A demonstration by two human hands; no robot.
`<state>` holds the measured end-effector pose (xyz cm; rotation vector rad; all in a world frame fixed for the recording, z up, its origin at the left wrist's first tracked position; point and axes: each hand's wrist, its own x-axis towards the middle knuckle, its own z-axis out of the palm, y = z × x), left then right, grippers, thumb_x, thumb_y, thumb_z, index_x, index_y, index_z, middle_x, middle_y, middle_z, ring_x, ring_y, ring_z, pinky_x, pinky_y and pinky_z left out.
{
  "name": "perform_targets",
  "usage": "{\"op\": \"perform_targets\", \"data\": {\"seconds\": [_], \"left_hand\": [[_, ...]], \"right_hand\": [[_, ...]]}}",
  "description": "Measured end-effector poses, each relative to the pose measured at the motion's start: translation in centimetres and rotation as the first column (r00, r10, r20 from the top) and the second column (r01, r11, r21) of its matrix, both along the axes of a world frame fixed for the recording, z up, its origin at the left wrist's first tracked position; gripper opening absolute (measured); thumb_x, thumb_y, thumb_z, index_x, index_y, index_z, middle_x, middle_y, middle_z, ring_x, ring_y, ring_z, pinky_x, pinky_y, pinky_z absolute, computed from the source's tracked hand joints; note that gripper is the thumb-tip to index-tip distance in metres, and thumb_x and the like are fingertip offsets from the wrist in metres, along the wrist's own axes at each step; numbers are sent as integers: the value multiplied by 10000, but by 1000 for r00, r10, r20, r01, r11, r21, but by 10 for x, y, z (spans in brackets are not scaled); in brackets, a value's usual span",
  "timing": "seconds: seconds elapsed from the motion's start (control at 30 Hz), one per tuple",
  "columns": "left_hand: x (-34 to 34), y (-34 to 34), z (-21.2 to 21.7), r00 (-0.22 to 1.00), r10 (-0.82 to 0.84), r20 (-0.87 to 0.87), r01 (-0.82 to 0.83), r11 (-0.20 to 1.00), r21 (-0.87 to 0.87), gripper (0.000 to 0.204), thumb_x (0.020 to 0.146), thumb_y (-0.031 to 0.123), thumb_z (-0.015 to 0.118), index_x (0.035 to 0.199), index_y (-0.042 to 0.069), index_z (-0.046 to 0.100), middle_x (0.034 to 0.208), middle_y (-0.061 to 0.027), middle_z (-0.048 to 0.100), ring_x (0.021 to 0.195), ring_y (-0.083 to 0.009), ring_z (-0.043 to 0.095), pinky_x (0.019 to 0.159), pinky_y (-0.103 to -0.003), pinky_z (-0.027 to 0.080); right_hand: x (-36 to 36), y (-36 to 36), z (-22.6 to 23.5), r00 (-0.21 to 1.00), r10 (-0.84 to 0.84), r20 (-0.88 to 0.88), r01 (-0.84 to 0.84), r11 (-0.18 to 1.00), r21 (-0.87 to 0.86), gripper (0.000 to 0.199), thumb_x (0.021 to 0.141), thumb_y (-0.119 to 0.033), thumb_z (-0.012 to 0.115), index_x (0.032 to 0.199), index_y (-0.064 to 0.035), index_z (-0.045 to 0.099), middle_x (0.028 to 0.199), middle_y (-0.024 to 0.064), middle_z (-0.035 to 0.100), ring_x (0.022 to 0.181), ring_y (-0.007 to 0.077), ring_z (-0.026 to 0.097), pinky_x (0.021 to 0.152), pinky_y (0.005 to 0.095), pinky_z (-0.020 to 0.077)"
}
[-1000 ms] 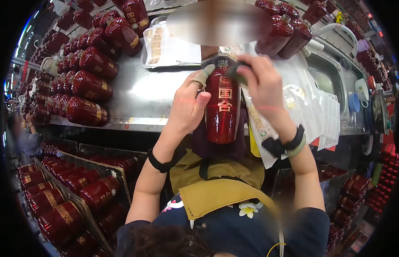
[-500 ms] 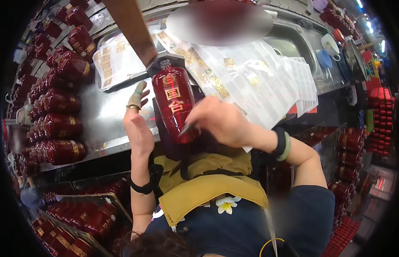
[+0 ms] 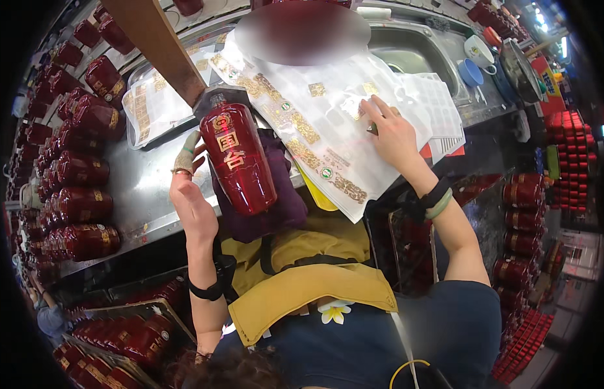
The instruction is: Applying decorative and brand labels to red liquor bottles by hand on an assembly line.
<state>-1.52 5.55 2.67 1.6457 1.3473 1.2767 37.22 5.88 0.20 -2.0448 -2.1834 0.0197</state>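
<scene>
A dark red glass bottle (image 3: 238, 159) with gold characters lies tilted on a purple cloth (image 3: 286, 201). Its neck end rests by a dark bracket (image 3: 217, 92) at the foot of a wooden post. Along the bottle's left side is my left hand (image 3: 195, 204), fingers stretched out, one fingertip wrapped in a pale cover; I cannot tell whether it touches the glass. Over the white backing sheets (image 3: 341, 146) with gold stickers, my right hand (image 3: 394, 135) spreads its fingers near a gold piece. A small dark pointed tool (image 3: 372, 129) is tucked in it; its exact kind is unclear.
Rows of red bottles (image 3: 81, 204) line the left side, with more at the right. Behind the sheets is a metal sink (image 3: 406, 48). A blue cup (image 3: 471, 72) and a white mug (image 3: 478, 50) stand at the far right. Under the sheets, a yellow edge (image 3: 318, 191) shows.
My right hand has moved from the bottle's lower part, right and away, onto the sticker sheets. My left hand has come closer to the bottle's side. The whole view has shifted slightly.
</scene>
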Motion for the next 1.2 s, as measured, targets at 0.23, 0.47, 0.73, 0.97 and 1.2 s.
{"op": "perform_targets", "data": {"seconds": [0.23,0.47,0.73,0.97,1.2], "left_hand": [[3,-2,0,1000,2,-14,-2,1000,9,1013,990,796,160,1462,-25,521,1407,-186,597,1253,-296,601,1044,-427,453],[5,-4,2,999,1,-50,1,999,36,945,1025,742,185,1451,-29,527,1397,-194,596,1245,-300,603,1033,-426,463],[-4,-4,-2,995,64,-76,-62,997,37,968,1016,752,172,1446,-39,528,1410,-211,587,1260,-320,605,1028,-440,485],[2,0,-3,998,42,-48,-39,998,50,942,1025,737,186,1459,-32,513,1406,-203,586,1266,-307,601,1036,-434,477],[1,-3,-1,998,44,-42,-42,998,55,968,1009,763,184,1460,-27,515,1393,-204,591,1277,-296,590,1040,-426,471]], "right_hand": [[-8,45,-7,988,-151,14,150,988,27,476,976,-381,647,1380,-134,597,1408,100,598,1139,339,636,896,460,552],[-23,126,-23,1000,16,-12,-14,985,171,405,954,-370,656,1247,-93,617,1190,87,658,996,346,674,725,473,580],[-40,91,-11,868,495,36,-492,847,202,442,726,-74,747,1158,-165,721,1208,9,713,976,245,662,802,374,550],[-50,49,-7,771,615,-161,-555,775,302,562,711,-16,730,1255,-152,694,1283,39,693,980,250,664,837,385,531],[-48,20,-5,782,614,-109,-599,788,140,466,720,-52,751,1183,-97,728,1326,1,686,955,218,634,832,337,524]]}}
